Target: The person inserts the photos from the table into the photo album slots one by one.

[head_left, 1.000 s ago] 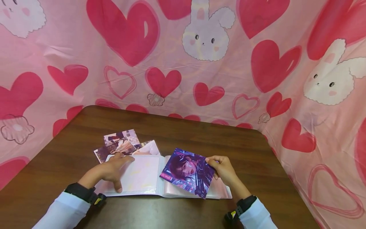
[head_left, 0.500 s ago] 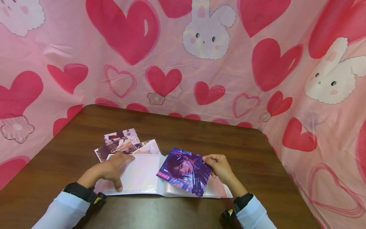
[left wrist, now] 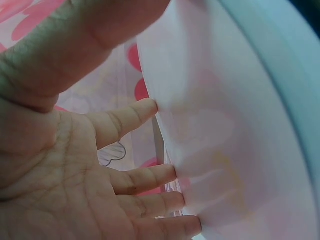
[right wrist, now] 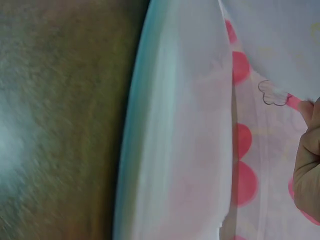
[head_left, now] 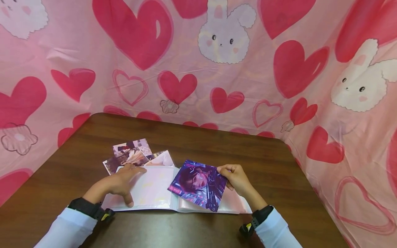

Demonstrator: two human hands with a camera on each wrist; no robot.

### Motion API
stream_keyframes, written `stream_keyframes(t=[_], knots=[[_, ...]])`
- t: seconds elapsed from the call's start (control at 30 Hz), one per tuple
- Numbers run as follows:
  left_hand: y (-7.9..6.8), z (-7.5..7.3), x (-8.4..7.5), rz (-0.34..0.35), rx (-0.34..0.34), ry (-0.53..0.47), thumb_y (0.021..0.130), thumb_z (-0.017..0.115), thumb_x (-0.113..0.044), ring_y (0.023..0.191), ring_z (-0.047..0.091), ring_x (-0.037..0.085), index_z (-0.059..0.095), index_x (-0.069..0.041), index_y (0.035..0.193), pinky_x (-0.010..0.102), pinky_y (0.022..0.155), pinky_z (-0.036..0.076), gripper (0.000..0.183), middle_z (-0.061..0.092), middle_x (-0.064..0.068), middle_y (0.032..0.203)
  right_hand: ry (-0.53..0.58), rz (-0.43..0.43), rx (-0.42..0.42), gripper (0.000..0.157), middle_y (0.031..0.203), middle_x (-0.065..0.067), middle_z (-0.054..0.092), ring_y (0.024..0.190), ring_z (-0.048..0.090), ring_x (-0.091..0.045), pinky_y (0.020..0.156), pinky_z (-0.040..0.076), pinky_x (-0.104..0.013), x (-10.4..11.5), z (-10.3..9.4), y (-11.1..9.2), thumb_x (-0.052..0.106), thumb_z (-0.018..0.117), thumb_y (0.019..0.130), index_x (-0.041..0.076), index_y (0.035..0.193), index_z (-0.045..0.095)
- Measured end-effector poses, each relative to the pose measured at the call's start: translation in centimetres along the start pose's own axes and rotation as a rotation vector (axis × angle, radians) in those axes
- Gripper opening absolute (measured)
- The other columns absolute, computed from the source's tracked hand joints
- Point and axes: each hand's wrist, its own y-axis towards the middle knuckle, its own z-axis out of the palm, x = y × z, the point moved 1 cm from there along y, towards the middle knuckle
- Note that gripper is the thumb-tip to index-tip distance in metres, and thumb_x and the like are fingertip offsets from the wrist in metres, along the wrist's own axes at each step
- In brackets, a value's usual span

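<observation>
An open photo album (head_left: 155,186) with clear sleeves lies on the brown table. On its left page rests my left hand (head_left: 121,184), fingers spread and straight, the fingertips (left wrist: 167,172) on the page surface in the left wrist view. My right hand (head_left: 237,179) pinches the right corner of a purple-blue picture card (head_left: 198,184) with a figure printed on it. The card is tilted above the right page and covers part of it. In the right wrist view the card's pale back (right wrist: 280,40) shows beside the curled right hand (right wrist: 310,160).
Several loose picture cards (head_left: 128,153) lie overlapping behind the album's left page, partly hidden by it. The brown table (head_left: 263,158) reaches back to a pink cloth backdrop (head_left: 186,41) printed with hearts and rabbits.
The right hand has moved slightly left with the picture card, which sits further over the album's centre fold. The left hand stays in place on the left page.
</observation>
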Motion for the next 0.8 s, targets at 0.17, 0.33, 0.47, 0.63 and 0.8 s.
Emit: stream_keyframes(t=[0.17, 0.33, 0.47, 0.63, 0.8], knots=[[0.0, 0.1, 0.1, -0.015, 0.000, -0.004, 0.040, 0.093, -0.022, 0.111, 0.036, 0.042, 0.047, -0.009, 0.131, 0.065, 0.084, 0.036, 0.103, 0.036, 0.023, 0.124, -0.010, 0.030, 0.020, 0.038, 0.062, -0.004, 0.058, 0.037, 0.037, -0.010, 0.036, 0.033, -0.018, -0.3, 0.2, -0.2, 0.013, 0.062, 0.089, -0.015, 0.113, 0.055], [-0.1, 0.1, 0.0, -0.011, 0.001, -0.010, 0.040, 0.093, -0.022, 0.110, 0.036, 0.042, 0.047, -0.009, 0.131, 0.065, 0.084, 0.037, 0.102, 0.037, 0.023, 0.123, -0.019, 0.070, 0.089, 0.070, 0.070, -0.007, 0.052, 0.054, 0.045, -0.015, 0.049, 0.041, -0.024, -0.6, -0.2, -0.8, 0.003, 0.070, 0.080, -0.006, 0.137, 0.031], [-0.2, 0.1, -0.1, -0.011, -0.002, -0.013, 0.040, 0.093, -0.020, 0.111, 0.035, 0.043, 0.047, -0.009, 0.131, 0.065, 0.084, 0.036, 0.103, 0.036, 0.023, 0.124, -0.034, 0.082, 0.043, 0.065, 0.073, -0.009, 0.056, 0.058, 0.050, -0.016, 0.049, 0.042, -0.024, -1.0, 0.0, -1.2, -0.002, 0.067, 0.080, -0.008, 0.132, 0.030], [-0.2, 0.0, -0.1, 0.015, -0.018, -0.001, 0.038, 0.094, -0.018, 0.111, 0.036, 0.044, 0.047, -0.008, 0.130, 0.064, 0.085, 0.036, 0.104, 0.037, 0.025, 0.124, -0.049, 0.078, -0.035, 0.030, 0.063, -0.007, 0.057, 0.048, 0.048, -0.012, 0.043, 0.036, -0.020, -1.5, 0.0, -1.4, -0.001, 0.060, 0.086, -0.014, 0.110, 0.046], [-0.1, 0.1, 0.1, 0.024, -0.024, 0.010, 0.038, 0.094, -0.019, 0.112, 0.036, 0.044, 0.048, -0.008, 0.130, 0.064, 0.085, 0.036, 0.104, 0.037, 0.025, 0.125, -0.038, 0.062, 0.019, 0.027, 0.062, -0.004, 0.053, 0.046, 0.042, -0.009, 0.042, 0.033, -0.019, -1.5, -0.1, -1.4, -0.002, 0.055, 0.087, -0.018, 0.108, 0.051]])
